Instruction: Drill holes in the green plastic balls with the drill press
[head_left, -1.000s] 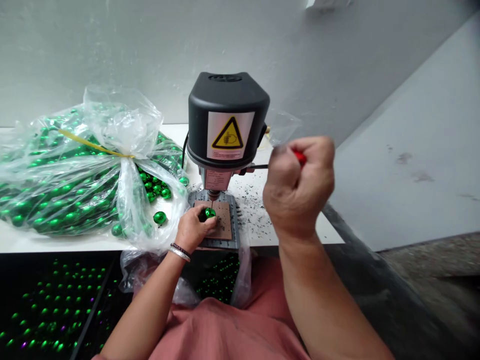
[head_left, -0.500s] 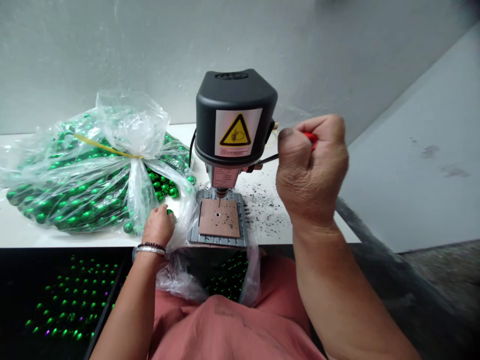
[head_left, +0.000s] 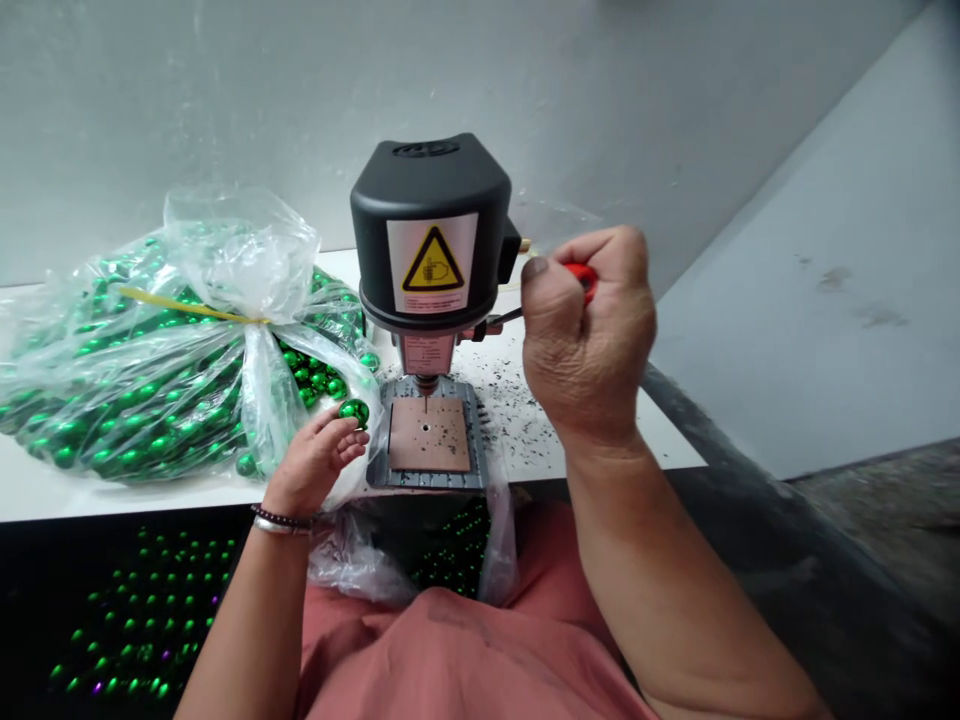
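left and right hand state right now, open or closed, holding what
Left hand: closed on one shiny green ball.
Right hand: closed in a fist around the red handle of the drill press.

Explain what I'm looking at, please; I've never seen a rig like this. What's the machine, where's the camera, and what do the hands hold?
There's no robot here: you're looking forward and down from a camera on a person's head. The black-hooded machine looks like a small bench drill, its thin bit pointing down above a brown plate with a hole. The left hand holds a shiny green ball at its fingertips, left of the plate. The right hand grips the lever's red knob. On the white table, a clear plastic bag of green balls sits left of the machine; dark chips are scattered to its right.
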